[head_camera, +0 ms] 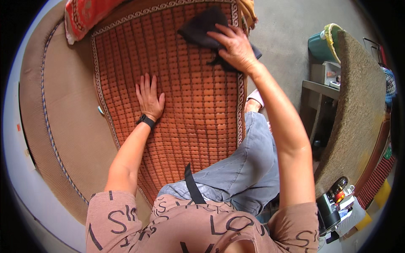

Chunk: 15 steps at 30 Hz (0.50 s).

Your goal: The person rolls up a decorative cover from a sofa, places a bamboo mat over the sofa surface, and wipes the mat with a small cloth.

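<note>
A reddish-brown tile mat (190, 104) with a scroll-patterned border covers the sofa seat in front of me. My left hand (150, 100) lies flat on it, left of the middle, holding nothing, its fingers slightly apart. A black watch band (146, 121) circles that wrist. At the mat's far right part, my right hand (235, 47) is over a dark cloth (204, 30), holding it against the tiles. The cloth is bunched and partly folded, with one end showing past the wrist. What lies beneath the palm is hidden.
The tan ribbed sofa back (68, 95) with corded piping curves along the left. Red patterned fabric (84, 19) lies at the far left corner. To the right stand a stone-topped table (357, 104), a teal bin (321, 47) and a black box (327, 212) among small items.
</note>
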### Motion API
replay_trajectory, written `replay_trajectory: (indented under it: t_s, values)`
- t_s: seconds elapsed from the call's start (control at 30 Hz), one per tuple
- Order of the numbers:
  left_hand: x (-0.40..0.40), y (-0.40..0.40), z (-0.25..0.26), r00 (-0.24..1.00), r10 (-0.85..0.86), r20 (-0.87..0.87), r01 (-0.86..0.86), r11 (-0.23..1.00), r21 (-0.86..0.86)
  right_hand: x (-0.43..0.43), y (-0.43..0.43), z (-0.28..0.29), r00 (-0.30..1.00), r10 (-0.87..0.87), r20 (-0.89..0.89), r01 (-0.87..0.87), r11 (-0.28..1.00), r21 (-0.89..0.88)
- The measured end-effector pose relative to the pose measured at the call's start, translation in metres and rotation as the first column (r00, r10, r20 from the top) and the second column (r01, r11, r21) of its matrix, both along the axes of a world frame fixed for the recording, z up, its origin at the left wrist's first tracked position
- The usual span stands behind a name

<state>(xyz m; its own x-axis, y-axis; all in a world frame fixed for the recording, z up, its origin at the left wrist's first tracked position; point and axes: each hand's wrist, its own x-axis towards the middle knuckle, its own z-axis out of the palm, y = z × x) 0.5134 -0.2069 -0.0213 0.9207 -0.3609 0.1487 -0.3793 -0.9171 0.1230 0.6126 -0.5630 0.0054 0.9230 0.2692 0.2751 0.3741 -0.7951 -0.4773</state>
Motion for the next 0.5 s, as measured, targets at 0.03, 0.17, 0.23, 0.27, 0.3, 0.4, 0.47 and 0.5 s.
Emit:
replay_trajectory:
  t_s: [0.03,0.17,0.23,0.27,0.3,0.4,0.47,0.5]
  values:
    - [0.001,0.0,0.001,1.0,0.003,-0.002,-0.003,1.0,-0.002,0.001,-0.001,-0.002,1.0,0.013,0.015,-0.013,1.0,-0.007]
    - [0.009,-0.003,-0.005,0.996,-0.033,0.088,0.037,0.999,-0.04,-0.037,-0.003,-0.008,0.998,-0.031,0.052,0.029,0.999,0.032]
    - [0.01,-0.011,-0.009,0.993,-0.023,0.116,0.031,0.997,-0.069,-0.094,-0.001,-0.013,0.995,-0.095,0.041,0.094,0.995,0.031]
    - [0.01,-0.006,-0.009,0.99,-0.019,0.136,0.025,0.999,-0.046,-0.133,0.011,-0.009,0.995,-0.102,0.001,0.102,0.993,0.061]
    - [0.011,-0.001,-0.013,0.988,-0.009,0.153,0.012,1.0,-0.017,-0.177,0.024,-0.005,0.991,-0.119,-0.058,0.123,0.99,0.063]
    - [0.013,0.011,-0.016,0.99,0.03,0.136,-0.044,0.993,0.105,-0.303,0.066,0.025,0.926,-0.167,-0.338,0.119,0.98,-0.16]
    - [-0.004,-0.013,-0.019,0.992,0.023,0.127,-0.031,0.998,0.063,-0.336,0.061,0.041,0.912,-0.118,-0.393,0.017,0.968,-0.252]
    - [-0.015,-0.022,-0.017,0.994,0.027,0.101,-0.033,0.998,0.053,-0.34,0.063,0.045,0.905,-0.108,-0.412,-0.004,0.965,-0.262]
